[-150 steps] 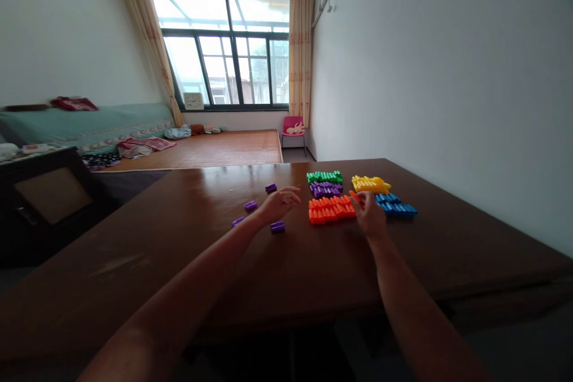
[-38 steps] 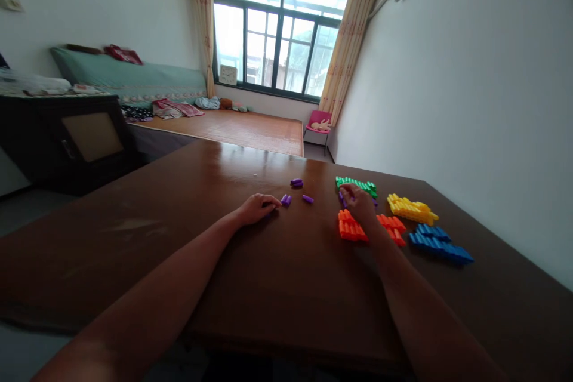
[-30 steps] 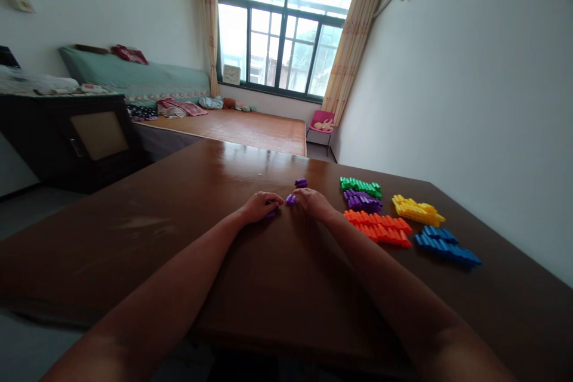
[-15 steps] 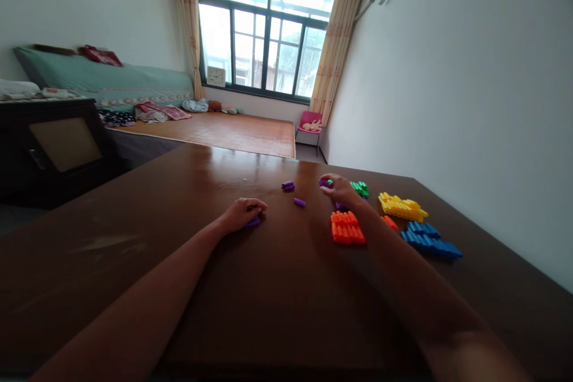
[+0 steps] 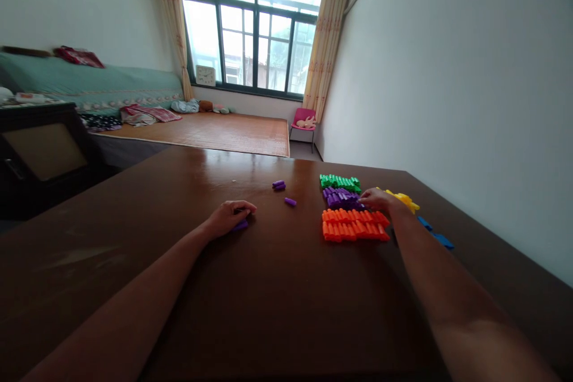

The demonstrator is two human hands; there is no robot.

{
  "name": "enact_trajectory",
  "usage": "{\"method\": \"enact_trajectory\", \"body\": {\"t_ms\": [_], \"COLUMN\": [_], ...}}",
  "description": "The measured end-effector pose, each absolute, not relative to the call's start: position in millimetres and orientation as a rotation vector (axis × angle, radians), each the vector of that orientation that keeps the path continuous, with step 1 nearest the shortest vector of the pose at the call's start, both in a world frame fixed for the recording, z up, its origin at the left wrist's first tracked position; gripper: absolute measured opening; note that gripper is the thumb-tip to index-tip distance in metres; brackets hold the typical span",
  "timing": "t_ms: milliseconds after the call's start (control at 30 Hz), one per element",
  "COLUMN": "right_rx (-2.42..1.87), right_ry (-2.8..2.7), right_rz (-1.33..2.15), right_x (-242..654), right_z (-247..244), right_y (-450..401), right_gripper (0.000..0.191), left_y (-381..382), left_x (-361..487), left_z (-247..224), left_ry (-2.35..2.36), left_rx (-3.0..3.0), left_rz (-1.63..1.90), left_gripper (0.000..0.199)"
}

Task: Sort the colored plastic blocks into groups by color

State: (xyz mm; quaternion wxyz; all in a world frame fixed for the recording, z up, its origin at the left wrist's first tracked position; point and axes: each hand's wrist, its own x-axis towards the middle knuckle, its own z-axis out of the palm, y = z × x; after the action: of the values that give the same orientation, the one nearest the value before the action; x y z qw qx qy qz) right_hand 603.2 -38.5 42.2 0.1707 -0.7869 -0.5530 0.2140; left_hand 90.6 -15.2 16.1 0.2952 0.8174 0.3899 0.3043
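My left hand [image 5: 229,218] rests on the brown table [image 5: 268,286], its fingers curled over small purple plastic tubes [image 5: 240,225] that show below the palm. How many it covers is hidden. My right hand [image 5: 376,198] reaches to the right end of a purple row of tubes [image 5: 341,197], thumb and fingers pinched on a purple tube mostly hidden by the fingertips. Just in front of that row lies a double row of orange tubes [image 5: 353,227]; behind it is a green row [image 5: 339,182]. A single purple tube [image 5: 290,202] and a purple pair [image 5: 279,185] lie between my hands.
Yellow tubes [image 5: 405,200] and blue tubes [image 5: 441,240] lie to the right, partly behind my right arm. Past the table's far edge are a bed with a woven mat [image 5: 224,134] and a pink chair [image 5: 303,121]. A dark cabinet [image 5: 40,143] stands left.
My right hand has moved right, from the left end of the purple row to its right end, uncovering the green and purple rows. The view has turned slightly right; my left hand stays put.
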Motion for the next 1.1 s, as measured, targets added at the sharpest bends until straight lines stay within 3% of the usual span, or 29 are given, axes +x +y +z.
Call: {"method": "enact_trajectory", "body": {"t_ms": [133, 367, 500, 700, 867, 1100], "right_rx": [-2.231, -1.955, -1.688, -1.801, -1.733, -2.034], "right_ry": [-1.314, -1.869, -2.251, -2.375, -2.253, -1.611], "right_rz": [0.78, 0.101, 0.167, 0.013, 0.054, 0.077], "right_x": [603, 522, 431, 363, 382, 517], "right_z": [55, 76, 63, 40, 46, 86], "right_y": [-42, -40, -30, -18, -24, -56], "right_gripper": [0.017, 0.02, 0.023, 0.019, 0.014, 0.02], "left_y": [-16, -13, -12, -13, -15, -15], "left_x": [91, 92, 90, 88, 88, 90], "left_z": [17, 14, 10, 10, 13, 16], "left_ry": [1.029, 0.998, 0.982, 0.961, 0.961, 0.986], "left_rx": [2.159, 2.166, 2.184, 2.209, 2.192, 2.153], "left_rz": [0.831, 0.859, 0.857, 0.846, 0.833, 0.838], "left_gripper": [0.034, 0.032, 0.031, 0.033, 0.034, 0.037]}}
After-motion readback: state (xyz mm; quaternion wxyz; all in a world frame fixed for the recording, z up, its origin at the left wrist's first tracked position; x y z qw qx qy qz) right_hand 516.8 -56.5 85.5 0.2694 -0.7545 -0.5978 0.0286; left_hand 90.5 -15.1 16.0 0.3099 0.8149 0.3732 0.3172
